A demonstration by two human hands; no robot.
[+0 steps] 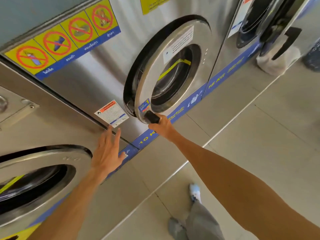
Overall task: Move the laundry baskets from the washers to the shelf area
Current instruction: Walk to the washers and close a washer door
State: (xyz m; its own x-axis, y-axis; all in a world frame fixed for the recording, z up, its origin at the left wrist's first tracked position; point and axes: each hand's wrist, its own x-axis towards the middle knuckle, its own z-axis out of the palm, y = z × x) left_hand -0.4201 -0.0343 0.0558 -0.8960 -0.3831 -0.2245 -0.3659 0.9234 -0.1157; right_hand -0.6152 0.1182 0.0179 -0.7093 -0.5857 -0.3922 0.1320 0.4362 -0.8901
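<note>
A steel washer (97,70) fills the middle of the view. Its round door (152,78) stands slightly ajar from the dark rim. My right hand (161,126) grips the black door handle (152,116) at the door's lower edge. My left hand (108,151) is spread flat, fingers apart, against the washer's front panel below a small warning sticker (111,113). No laundry basket is clearly in view; a whitish object (277,61) sits on the floor by the far washer, partly hidden.
A second washer door (34,179) lies at the lower left. Another washer (256,19) at the upper right has its dark door hanging open. The grey tiled floor (251,135) stretches to the right. My leg and shoe (194,193) are below.
</note>
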